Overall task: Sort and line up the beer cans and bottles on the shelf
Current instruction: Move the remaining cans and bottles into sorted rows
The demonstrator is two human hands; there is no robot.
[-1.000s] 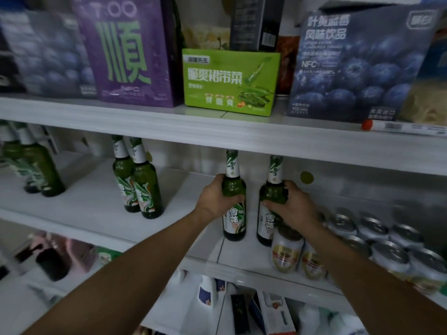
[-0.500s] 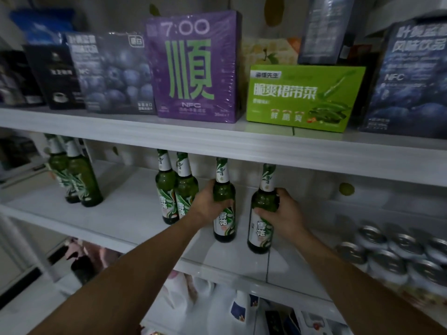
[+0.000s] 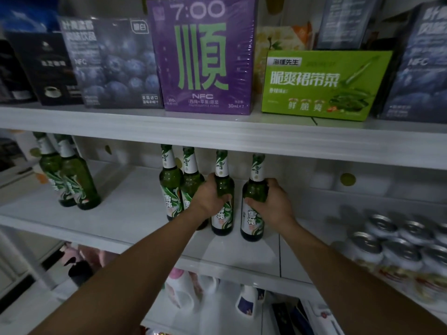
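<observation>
Bottles (image 3: 77,187), six green, left hand (image 3: 207,197) gripping fifth bottle (image 3: 223,217), right hand (image 3: 276,204) gripping sixth bottle (image 3: 253,221)

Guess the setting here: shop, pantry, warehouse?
Probably a small shop or stockroom: white tiered shelving, boxed drink packs above, green beer bottles and grouped cans on the middle shelf.

Dim, even light falls on a white shelving unit. Its upper shelf (image 3: 217,131) carries a purple box (image 3: 203,56) in the middle, a green box (image 3: 324,85) to the right and a blueberry-printed box (image 3: 116,66) to the left. Behind the middle shelf (image 3: 125,213), the white back wall (image 3: 375,180) bears 1 round yellow-green spot (image 3: 347,179).
</observation>
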